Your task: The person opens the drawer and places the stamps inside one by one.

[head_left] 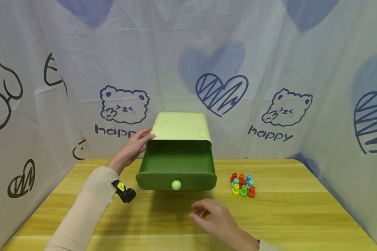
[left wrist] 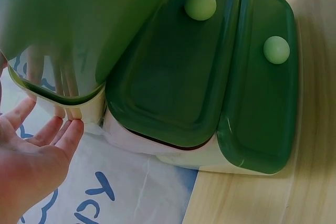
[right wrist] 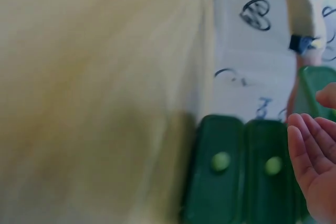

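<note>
A small cream drawer cabinet (head_left: 182, 127) has its green top drawer (head_left: 196, 181) pulled out, with a round pale green knob (head_left: 176, 185) on the front. The drawer's visible inside holds nothing. Against the cabinet's upper left side rests my left hand (head_left: 134, 143), its fingers extended along the side wall. In the left wrist view, two lower drawers, the middle one (left wrist: 168, 72) and the bottom one (left wrist: 260, 108), sit closed. My right hand (head_left: 218, 219) hovers in front of the cabinet, right of the knob, fingers loosely bent around nothing.
Several small coloured plastic pegs (head_left: 243, 183) stand grouped on the wooden table (head_left: 289, 195), right of the cabinet. A printed white curtain (head_left: 172, 69) hangs behind and along both sides. A small black camera (head_left: 125, 193) is strapped to the left wrist.
</note>
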{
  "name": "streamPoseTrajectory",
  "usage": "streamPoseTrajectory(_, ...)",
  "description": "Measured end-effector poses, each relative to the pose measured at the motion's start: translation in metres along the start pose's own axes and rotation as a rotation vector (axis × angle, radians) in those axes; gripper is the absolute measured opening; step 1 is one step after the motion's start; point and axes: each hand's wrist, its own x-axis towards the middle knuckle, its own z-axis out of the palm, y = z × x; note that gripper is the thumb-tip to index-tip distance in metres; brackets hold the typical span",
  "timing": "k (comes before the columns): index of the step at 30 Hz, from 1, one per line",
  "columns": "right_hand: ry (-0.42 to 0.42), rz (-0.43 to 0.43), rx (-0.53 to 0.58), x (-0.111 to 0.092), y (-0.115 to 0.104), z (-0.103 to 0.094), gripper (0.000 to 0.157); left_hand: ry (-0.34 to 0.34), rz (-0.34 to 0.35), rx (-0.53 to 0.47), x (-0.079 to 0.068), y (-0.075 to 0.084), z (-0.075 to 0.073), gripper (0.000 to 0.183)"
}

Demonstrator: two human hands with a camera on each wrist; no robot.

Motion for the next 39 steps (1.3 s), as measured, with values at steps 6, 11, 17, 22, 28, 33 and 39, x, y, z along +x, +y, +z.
streamPoseTrajectory(6,-0.052,0.191,-0.014,-0.022,0.021,-0.020,0.011,0.005,0.002,-0.001,0.000,0.000,0.000,0.065)
streamPoseTrajectory(11,-0.044,0.474,-0.020,-0.026,0.036,-0.042,0.010,0.002,-0.007,0.001,0.000,0.000,0.000,0.066)
streamPoseTrajectory(17,0.051,0.717,-0.071,-0.022,0.055,-0.068,0.011,-0.028,-0.013,0.017,0.000,0.000,0.000,0.067)
streamPoseTrajectory(22,0.103,0.730,-0.166,-0.018,0.073,-0.089,0.009,-0.031,-0.014,0.017,0.001,-0.001,0.000,0.067)
streamPoseTrajectory(28,0.094,0.705,-0.243,-0.018,0.096,-0.108,0.012,-0.005,-0.011,-0.004,-0.001,-0.002,-0.002,0.065)
streamPoseTrajectory(33,0.094,0.710,-0.288,-0.025,0.112,-0.118,0.016,-0.008,0.001,-0.016,-0.001,-0.002,0.001,0.066)
streamPoseTrajectory(39,0.097,0.718,-0.290,-0.029,0.120,-0.122,0.018,0.005,0.013,-0.025,-0.001,-0.004,0.002,0.065)
